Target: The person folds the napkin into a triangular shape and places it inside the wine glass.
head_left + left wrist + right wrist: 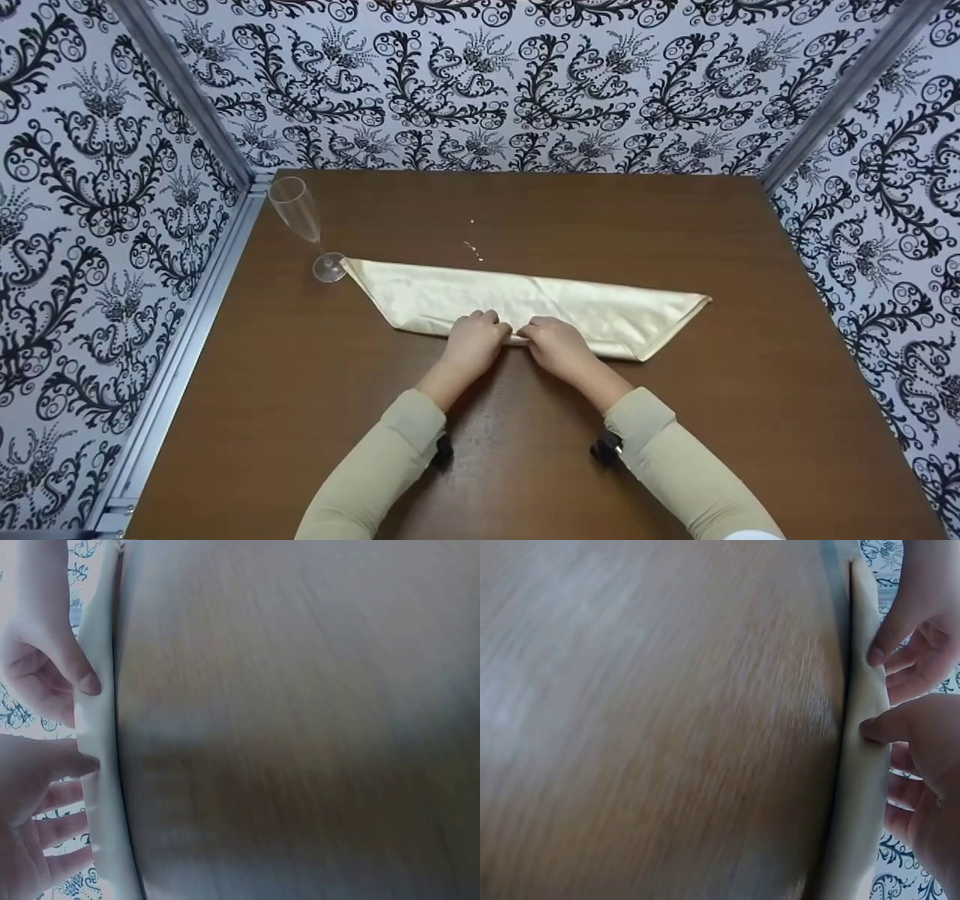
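Only the head view shows the glass (304, 220) beside the gold cloth (529, 296).

On a brown wooden table (585, 225), a folded cream satin cloth (600, 304) is laid crosswise, a clear stemmed flute (301, 214) placed at its left tip; the cloth's near edge is held by the left hand (472, 343) and right hand (559, 346).

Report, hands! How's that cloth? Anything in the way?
Left hand, right hand pinching folded cloth, near edge. Cloth on table. Glass by cloth's left tip, maybe in the way.
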The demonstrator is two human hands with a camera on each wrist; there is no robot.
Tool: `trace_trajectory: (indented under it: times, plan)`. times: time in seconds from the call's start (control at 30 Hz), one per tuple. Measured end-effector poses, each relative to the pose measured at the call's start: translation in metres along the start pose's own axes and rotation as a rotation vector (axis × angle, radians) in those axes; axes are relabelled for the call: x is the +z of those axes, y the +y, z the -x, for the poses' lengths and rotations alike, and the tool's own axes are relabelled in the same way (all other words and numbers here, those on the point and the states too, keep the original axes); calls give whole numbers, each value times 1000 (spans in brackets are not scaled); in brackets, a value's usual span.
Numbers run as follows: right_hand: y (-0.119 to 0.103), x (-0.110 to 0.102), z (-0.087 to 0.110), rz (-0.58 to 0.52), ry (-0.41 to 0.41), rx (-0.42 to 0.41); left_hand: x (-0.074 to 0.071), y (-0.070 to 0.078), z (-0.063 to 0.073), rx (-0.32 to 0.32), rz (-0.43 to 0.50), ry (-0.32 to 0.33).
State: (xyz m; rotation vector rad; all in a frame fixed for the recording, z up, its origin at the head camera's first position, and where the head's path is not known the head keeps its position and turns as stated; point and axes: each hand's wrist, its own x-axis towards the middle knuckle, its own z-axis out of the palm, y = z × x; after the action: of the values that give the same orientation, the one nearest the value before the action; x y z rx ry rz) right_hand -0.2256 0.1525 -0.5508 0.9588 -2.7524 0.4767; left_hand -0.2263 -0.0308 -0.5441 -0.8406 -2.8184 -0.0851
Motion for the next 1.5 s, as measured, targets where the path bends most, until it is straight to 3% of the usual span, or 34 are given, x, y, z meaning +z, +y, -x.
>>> trace_trajectory:
  times: [0.13,0.23,0.43,0.67,0.97,1.23,1.4,1.5]
  plan:
    - [-3,-2,-2,-12,-31,45,0,-2,2,0,13,32]
    - [-4,-2,-2,17,-42,55,2,-3,2,-8,9,16]
    - [-5,2,-1,102,6,11,3,-4,0,-24,9,-45]
    - [-5,6,0,161,39,10,0,-3,-1,-10,31,-27]
    - [-10,2,-3,87,-7,92,0,-6,2,0,41,-3]
    - [-12,6,-3,180,96,11,4,-8,-4,-15,95,-10]
    - [-9,12,-1,201,79,-2,5,-7,-5,-11,89,1]
    - [-7,13,-1,196,80,0,4,-6,-4,9,65,45]
